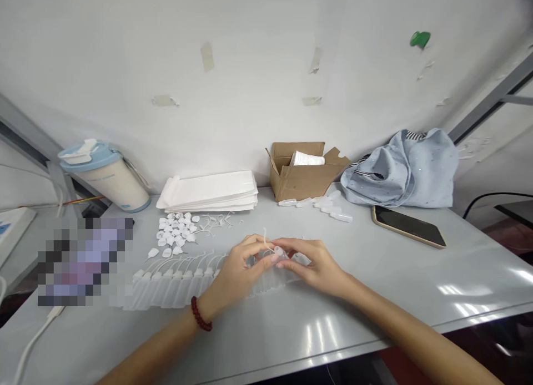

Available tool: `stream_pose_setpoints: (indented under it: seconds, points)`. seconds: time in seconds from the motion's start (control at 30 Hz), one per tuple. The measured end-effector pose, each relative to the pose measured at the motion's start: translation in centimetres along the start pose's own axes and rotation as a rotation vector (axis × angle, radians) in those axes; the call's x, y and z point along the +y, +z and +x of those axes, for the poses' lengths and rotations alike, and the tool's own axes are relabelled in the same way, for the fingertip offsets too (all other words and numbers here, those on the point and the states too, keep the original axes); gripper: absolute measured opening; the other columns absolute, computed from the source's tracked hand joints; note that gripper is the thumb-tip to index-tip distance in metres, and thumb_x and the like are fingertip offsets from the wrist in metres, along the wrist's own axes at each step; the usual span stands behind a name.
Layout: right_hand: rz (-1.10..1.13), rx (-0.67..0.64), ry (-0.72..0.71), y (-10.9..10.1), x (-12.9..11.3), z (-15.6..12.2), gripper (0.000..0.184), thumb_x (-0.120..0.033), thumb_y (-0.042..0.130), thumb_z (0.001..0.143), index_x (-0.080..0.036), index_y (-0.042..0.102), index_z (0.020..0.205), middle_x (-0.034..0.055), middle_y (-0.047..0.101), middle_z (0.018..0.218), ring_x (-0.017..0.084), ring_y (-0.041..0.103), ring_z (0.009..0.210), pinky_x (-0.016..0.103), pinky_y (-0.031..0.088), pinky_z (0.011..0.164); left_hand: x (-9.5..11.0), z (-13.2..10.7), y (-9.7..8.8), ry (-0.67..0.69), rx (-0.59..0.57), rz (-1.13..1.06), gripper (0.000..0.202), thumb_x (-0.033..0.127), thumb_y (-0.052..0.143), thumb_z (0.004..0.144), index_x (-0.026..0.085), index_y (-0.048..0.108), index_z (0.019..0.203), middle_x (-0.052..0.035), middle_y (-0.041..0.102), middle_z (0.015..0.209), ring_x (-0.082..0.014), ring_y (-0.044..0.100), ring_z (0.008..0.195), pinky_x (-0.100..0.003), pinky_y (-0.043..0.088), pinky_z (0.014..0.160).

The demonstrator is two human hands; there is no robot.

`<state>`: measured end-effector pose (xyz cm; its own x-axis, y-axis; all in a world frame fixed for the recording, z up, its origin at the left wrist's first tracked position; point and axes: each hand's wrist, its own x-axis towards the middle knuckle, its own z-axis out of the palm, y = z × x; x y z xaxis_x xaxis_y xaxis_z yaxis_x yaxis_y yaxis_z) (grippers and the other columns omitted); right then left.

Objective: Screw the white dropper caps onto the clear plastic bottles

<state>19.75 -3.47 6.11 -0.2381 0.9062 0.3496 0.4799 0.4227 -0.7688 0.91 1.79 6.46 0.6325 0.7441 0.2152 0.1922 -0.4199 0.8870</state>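
Note:
Both my hands meet over the middle of the grey table (375, 296). My left hand (235, 274), with a red bead bracelet on the wrist, and my right hand (314, 266) pinch a small clear plastic tube (280, 254) with a thin white stem between their fingertips. A row of several similar clear tubes (175, 288) lies flat just left of and under my hands. Behind the row sits a pile of small white caps (177, 232).
A stack of white bags (210, 192) and an open cardboard box (302, 171) stand by the wall. Loose tubes (328, 204) lie beside the box. A phone (408, 226) and a blue cloth bag (403, 168) are at right, a white-and-blue jug (106, 174) at left.

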Motion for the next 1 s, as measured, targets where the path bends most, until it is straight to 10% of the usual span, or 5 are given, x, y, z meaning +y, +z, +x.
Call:
stream_pose_setpoints:
  seconds: [0.27, 0.53, 1.0]
  points:
    - [0.153, 0.164, 0.256, -2.3, 2.3, 0.8, 0.033, -0.033, 0.066, 0.080, -0.015, 0.064, 0.106, 0.0036, 0.070, 0.076, 0.017, 0.066, 0.070, 0.032, 0.054, 0.068, 1.2, 2.8, 1.3, 0.342, 0.193, 0.486, 0.022, 0.012, 0.046, 0.090, 0.015, 0.064, 0.101, -0.0091, 0.065, 0.096, -0.0210, 0.060, 0.091, -0.036, 0.052, 0.080]
    - [0.218, 0.131, 0.492, -4.4, 1.1, 0.9, 0.019, -0.025, 0.067, 0.073, -0.017, 0.060, 0.088, 0.0012, 0.065, 0.076, 0.015, 0.063, 0.065, 0.026, 0.047, 0.058, 2.5, 3.4, 4.8, 0.507, 0.029, 0.918, 0.041, 0.024, 0.059, 0.087, 0.004, 0.050, 0.122, -0.0185, 0.060, 0.118, -0.0329, 0.053, 0.111, -0.045, 0.049, 0.086]
    - [0.182, -0.314, 0.447, -8.8, 3.5, 0.9, 0.032, -0.032, 0.075, 0.068, -0.016, 0.063, 0.093, 0.0042, 0.070, 0.083, 0.017, 0.065, 0.077, 0.031, 0.050, 0.072, 0.9, 3.5, 6.6, 0.475, -0.034, 0.647, 0.033, 0.027, 0.068, 0.080, 0.015, 0.054, 0.107, -0.0099, 0.063, 0.112, -0.0267, 0.053, 0.105, -0.041, 0.046, 0.086]
